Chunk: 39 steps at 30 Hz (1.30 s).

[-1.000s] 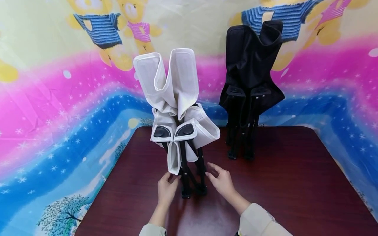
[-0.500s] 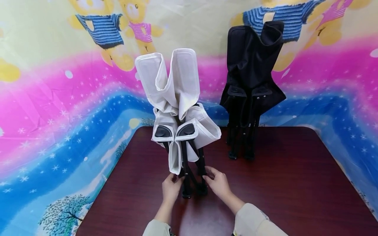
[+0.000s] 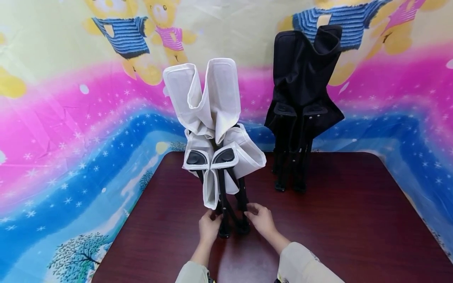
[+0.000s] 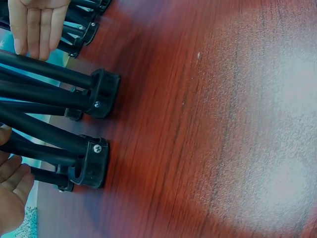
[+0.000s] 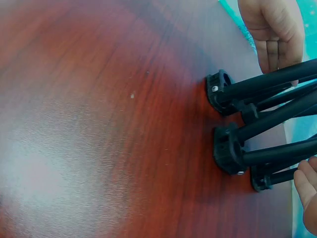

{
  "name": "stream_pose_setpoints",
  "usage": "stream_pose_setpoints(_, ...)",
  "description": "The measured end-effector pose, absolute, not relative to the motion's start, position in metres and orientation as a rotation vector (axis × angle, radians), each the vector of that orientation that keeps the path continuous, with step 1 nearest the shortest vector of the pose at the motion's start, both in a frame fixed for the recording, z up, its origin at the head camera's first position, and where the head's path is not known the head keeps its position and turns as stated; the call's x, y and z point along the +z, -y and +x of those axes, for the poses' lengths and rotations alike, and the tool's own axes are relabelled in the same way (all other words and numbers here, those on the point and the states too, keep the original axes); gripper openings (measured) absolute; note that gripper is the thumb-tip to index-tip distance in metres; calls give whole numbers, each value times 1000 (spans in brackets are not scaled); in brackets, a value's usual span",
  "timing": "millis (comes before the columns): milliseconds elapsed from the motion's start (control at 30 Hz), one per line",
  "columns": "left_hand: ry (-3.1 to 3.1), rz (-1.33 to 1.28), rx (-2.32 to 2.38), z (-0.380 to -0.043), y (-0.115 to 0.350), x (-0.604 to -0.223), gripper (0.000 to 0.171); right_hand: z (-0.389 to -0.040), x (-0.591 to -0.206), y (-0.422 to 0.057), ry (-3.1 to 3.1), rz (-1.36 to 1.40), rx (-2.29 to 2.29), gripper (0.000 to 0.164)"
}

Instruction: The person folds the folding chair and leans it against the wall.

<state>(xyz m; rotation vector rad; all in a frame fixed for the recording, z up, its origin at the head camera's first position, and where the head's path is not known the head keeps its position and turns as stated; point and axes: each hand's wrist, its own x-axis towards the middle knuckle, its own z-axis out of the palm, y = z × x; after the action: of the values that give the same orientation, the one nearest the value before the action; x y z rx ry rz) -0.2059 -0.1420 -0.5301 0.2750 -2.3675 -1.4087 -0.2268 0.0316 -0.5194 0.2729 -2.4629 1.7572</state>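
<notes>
A white folding chair (image 3: 223, 98), its fabric bunched together and its black legs (image 4: 49, 94) gathered, stands upright on the brown table (image 3: 336, 236). Low on the left side of those legs is my left hand (image 3: 209, 227), with its thumb toward the front and its fingers (image 4: 17, 176) loosely extended beside the leg tubes. My right hand (image 3: 262, 220) is at the right legs. Its fingers (image 4: 39, 29) look straight in the left wrist view, with their tips at a leg tube. Whether either hand presses on the legs cannot be told.
A black folding chair (image 3: 301, 78), also folded, stands upright behind and to the right. A backdrop (image 3: 116, 122) printed with bears and snowflakes hangs behind the table and round its sides.
Both hands have moved in to the chair's lower legs, the left one rightward and the right one slightly leftward and down. The two chairs stay in place; the view has shifted a little.
</notes>
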Motion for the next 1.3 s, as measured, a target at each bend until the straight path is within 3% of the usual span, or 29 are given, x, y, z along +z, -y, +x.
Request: stream_pose_setpoints(1300, 2233, 315, -1422, -213, 130, -537, 5, -245, -524, -23, 2569, 299, 1673, 16)
